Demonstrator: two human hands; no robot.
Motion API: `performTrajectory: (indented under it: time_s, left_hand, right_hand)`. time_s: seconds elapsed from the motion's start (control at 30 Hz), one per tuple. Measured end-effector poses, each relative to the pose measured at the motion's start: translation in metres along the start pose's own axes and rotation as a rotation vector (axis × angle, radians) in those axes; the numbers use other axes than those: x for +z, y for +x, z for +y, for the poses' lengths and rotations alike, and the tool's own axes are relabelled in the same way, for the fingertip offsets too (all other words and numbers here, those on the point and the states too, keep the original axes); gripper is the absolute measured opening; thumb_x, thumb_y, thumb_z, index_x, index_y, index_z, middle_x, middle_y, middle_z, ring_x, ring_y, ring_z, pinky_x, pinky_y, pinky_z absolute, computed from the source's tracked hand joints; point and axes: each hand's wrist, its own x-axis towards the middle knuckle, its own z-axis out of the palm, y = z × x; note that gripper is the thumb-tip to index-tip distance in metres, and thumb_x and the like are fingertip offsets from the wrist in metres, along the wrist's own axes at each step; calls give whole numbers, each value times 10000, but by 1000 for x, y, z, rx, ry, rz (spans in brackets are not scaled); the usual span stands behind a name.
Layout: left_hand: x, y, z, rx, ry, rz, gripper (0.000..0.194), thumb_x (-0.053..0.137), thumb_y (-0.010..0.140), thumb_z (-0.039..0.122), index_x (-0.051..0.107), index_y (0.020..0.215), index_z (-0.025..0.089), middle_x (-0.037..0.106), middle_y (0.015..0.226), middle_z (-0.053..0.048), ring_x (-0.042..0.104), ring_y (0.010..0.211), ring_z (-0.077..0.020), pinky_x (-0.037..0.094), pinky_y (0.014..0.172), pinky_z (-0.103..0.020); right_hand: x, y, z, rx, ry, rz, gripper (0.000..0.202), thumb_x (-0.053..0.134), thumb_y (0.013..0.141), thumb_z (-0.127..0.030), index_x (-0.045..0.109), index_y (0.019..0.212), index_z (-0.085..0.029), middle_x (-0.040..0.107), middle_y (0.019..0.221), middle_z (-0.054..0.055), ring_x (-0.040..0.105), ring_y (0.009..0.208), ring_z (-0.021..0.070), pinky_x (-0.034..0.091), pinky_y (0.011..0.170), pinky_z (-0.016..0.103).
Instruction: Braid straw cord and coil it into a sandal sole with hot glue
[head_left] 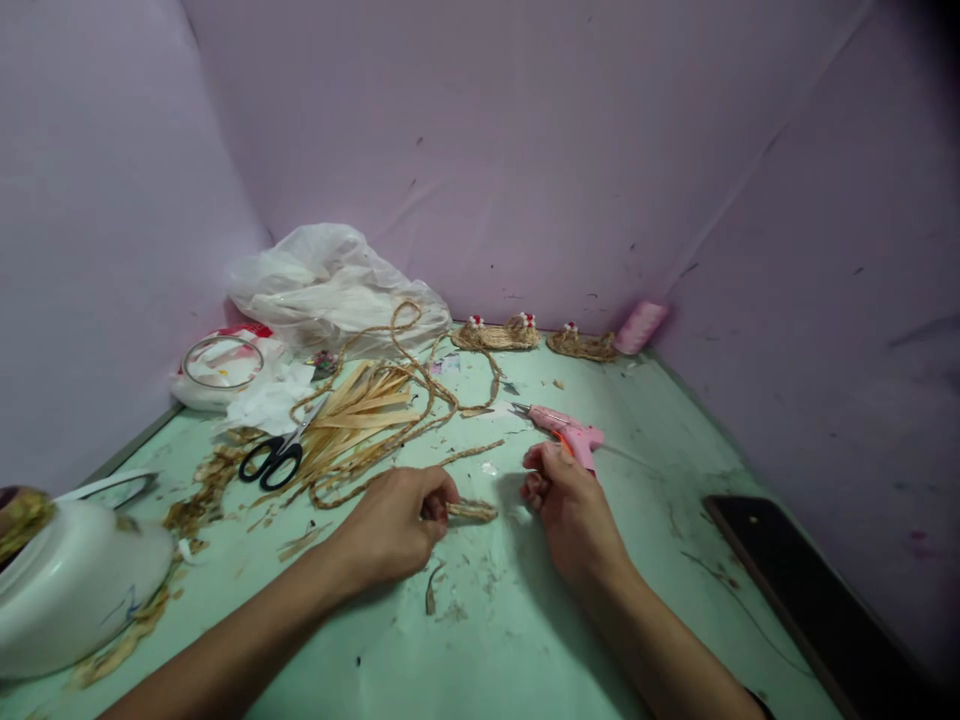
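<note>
My left hand [401, 520] pinches one end of a small, flat coil of braided straw cord [472, 511], low over the green table. From the coil's far side the loose braided cord [474, 452] appears to lead back into loops, though the join is hidden by my fingers. My right hand [574, 510] hovers to the right of the coil, its fingers curled inward; whatever they hold, if anything, cannot be made out. Just beyond the right hand lies a pink glue gun [566, 425], its nozzle pointing left and a clear glue stick out of its back.
Black-handled scissors [279, 460] rest beside dry straw strips [360, 410]. Two woven slipper shapes [499, 338] with red-white decorations and a pink spool [641, 327] stand by the wall. A white bag [337, 285], a tape roll [223, 361], a white pot [82, 585] and a phone [810, 600] flank them.
</note>
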Motion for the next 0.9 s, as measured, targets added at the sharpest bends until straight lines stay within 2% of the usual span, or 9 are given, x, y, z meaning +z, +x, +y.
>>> performTrajectory:
  time_s: [0.13, 0.23, 0.3, 0.4, 0.5, 0.6, 0.7, 0.83, 0.9]
  left_hand:
    - [-6, -5, 8, 178, 351, 38, 226, 455, 818, 176, 677, 797, 205, 664, 701, -37, 583, 686, -189, 390, 671, -309]
    - [-6, -5, 7, 252, 532, 64, 280, 409, 845, 141, 657, 720, 181, 647, 727, -73, 581, 725, -213, 388, 686, -334]
    - [-4, -5, 5, 255, 568, 83, 256, 422, 838, 135, 643, 712, 171, 641, 750, -83, 577, 735, -217, 393, 685, -336]
    - [0, -6, 2, 223, 559, 85, 219, 437, 825, 127, 624, 719, 166, 643, 779, -86, 578, 754, -221, 400, 712, -345]
    - [1, -6, -1, 167, 496, 62, 194, 444, 807, 119, 615, 729, 168, 647, 776, -77, 577, 761, -212, 394, 719, -332]
    - [-1, -2, -2, 35, 391, 41, 159, 482, 774, 153, 627, 714, 179, 654, 735, -55, 575, 728, -195, 375, 658, -292]
    - [-5, 4, -3, -132, 227, 30, 147, 527, 739, 242, 658, 714, 179, 652, 687, -35, 569, 679, -182, 356, 597, -264]
    - [-14, 12, -8, -317, -84, -17, 272, 502, 723, 373, 649, 673, 150, 577, 542, -7, 529, 510, -150, 367, 496, -242]
    - [-23, 14, -15, -401, -135, 0, 315, 466, 729, 414, 612, 648, 147, 538, 491, 5, 495, 426, -138, 360, 442, -240]
  right_hand:
    - [0, 1, -2, 5, -13, -33, 243, 664, 690, -433, 570, 713, -210, 505, 711, -23, 418, 510, 83, 406, 502, 240]
    - [3, -3, -2, -22, -79, -64, 256, 733, 626, -336, 575, 779, -205, 530, 737, -26, 455, 567, 93, 404, 544, 237]
    - [4, -7, 1, -90, -244, -147, 307, 746, 593, -245, 583, 848, -198, 567, 778, -13, 489, 621, 114, 418, 594, 258]
    - [2, -12, 9, -267, -653, -335, 430, 688, 613, -149, 552, 1018, -196, 604, 895, 21, 544, 749, 161, 446, 726, 326]
    - [-2, -13, 17, -389, -939, -447, 552, 606, 643, -58, 480, 1161, -202, 628, 942, 43, 570, 841, 199, 449, 786, 380]
    - [-5, -11, 22, -479, -1065, -496, 523, 541, 691, -26, 469, 1183, -186, 658, 889, 45, 584, 823, 212, 464, 757, 390]
    - [-5, -10, 24, -547, -1078, -506, 432, 516, 747, -60, 489, 1167, -158, 675, 859, 58, 595, 807, 221, 480, 734, 392]
    - [-5, -11, 27, -566, -1040, -484, 382, 509, 762, -84, 518, 1139, -143, 682, 835, 67, 611, 775, 213, 499, 719, 376]
    - [-6, -11, 28, -575, -1027, -471, 379, 508, 758, -84, 530, 1132, -143, 680, 835, 70, 614, 763, 205, 504, 716, 364]
